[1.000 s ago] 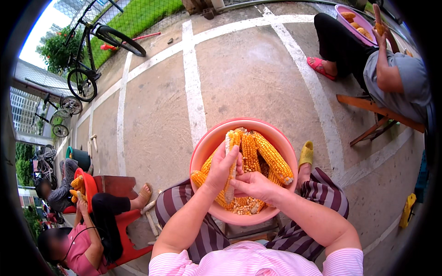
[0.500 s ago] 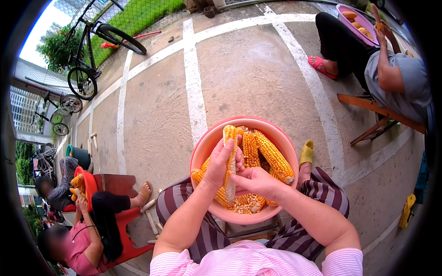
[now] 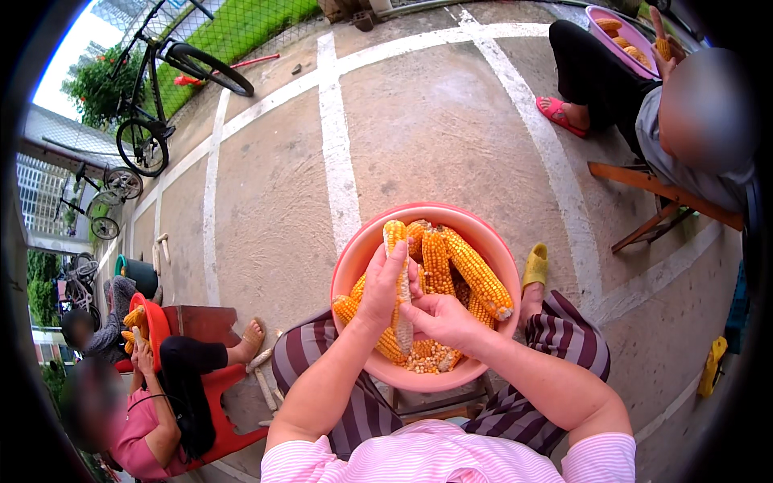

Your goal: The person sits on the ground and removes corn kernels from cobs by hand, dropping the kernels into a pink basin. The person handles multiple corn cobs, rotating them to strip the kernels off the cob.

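Note:
An ear of dried corn (image 3: 394,232) stands almost upright over a pink basin (image 3: 510,274) between my knees. Yellow kernels remain at its top and left side, while a pale stripped strip runs down toward its bare lower end. My left hand (image 3: 382,286) is closed around the ear's middle. From the right, my right hand (image 3: 443,319) presses its thumb against the stripped lower part, fingers curled behind and partly hidden. Several whole ears (image 3: 479,274) lie in the basin, with loose kernels (image 3: 431,357) gathered at its near side.
At left, a person in pink sits with a red basin (image 3: 156,322) of corn; another sits behind. Bare cobs (image 3: 264,390) lie on the floor. At right, a person on a wooden chair (image 3: 656,193) has a pink tub (image 3: 600,16). Bicycles (image 3: 145,145) stand far left.
The ear has turned slightly in my hands, showing more of its pale strip near the top. The person at right has leaned forward, head now in view.

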